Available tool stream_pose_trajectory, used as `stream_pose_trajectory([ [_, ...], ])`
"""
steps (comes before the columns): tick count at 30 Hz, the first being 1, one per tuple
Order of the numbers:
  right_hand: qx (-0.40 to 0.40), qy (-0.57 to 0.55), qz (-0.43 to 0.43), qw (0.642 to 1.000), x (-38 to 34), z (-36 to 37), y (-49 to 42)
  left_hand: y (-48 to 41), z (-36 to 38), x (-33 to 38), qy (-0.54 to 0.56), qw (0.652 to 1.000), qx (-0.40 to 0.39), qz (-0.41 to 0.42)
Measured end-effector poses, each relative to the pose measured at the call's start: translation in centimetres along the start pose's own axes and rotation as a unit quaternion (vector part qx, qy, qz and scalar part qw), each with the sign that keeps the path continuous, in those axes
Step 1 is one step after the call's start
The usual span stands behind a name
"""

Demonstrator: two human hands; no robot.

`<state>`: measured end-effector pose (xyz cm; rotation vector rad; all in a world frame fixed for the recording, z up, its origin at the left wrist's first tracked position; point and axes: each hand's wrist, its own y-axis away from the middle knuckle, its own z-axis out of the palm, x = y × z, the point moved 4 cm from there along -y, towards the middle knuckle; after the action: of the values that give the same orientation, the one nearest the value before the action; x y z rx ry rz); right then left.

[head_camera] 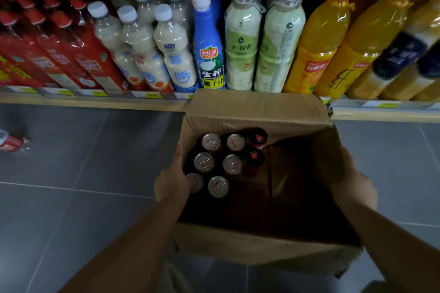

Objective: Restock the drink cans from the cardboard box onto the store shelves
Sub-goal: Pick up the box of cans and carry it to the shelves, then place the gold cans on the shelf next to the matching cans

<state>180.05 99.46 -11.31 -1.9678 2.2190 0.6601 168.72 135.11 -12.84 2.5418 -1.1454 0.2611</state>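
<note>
An open cardboard box (259, 242) is held in front of me above the grey floor. Several drink cans (232, 163) with silver tops stand upright in its left half, with two dark cans with red lids (254, 158) beside them. The right half of the box is dark and bare. My left hand (172, 179) grips the box's left wall, fingers over the rim next to the cans. On the opposite side, my right hand (352, 175) holds the right wall from outside. The far flap leans against the shelf edge (95, 100).
The low shelf holds red cartons (78, 59), milky white bottles (176, 54), a blue coconut bottle (209, 52), pale green bottles (242, 45) and orange juice bottles (319, 50). A red and white bottle (10, 143) lies on the floor tiles (95, 162) at far left.
</note>
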Motion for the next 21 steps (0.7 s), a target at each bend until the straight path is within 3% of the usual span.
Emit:
stream_pose_trajectory([
  [4,0.017,-0.002,0.005,1.000,-0.8,0.4,-0.5,0.2,-0.4,0.5,-0.066,0.998,-0.012,0.018],
  [7,0.074,0.080,-0.113,0.988,-4.8,1.2,0.5,-0.3,-0.4,2.3,-0.155,0.956,0.086,0.236],
  [9,0.004,0.111,-0.215,0.970,-8.9,3.8,2.3,-0.3,0.1,3.6,-0.181,0.928,0.017,0.325],
  [12,-0.186,0.107,-0.311,0.926,-13.4,10.1,5.2,-0.9,2.5,2.9,-0.184,0.949,-0.164,0.198],
  [13,-0.224,0.129,-0.332,0.907,-14.4,12.0,6.1,-1.2,3.4,2.5,-0.183,0.951,-0.191,0.157],
  [17,-0.277,0.189,-0.335,0.881,-16.3,17.1,7.1,-2.0,6.4,1.3,-0.217,0.949,-0.214,0.084],
  [21,-0.282,0.182,-0.319,0.887,-16.8,20.5,5.8,-2.6,7.9,0.8,-0.161,0.964,-0.207,0.052],
])
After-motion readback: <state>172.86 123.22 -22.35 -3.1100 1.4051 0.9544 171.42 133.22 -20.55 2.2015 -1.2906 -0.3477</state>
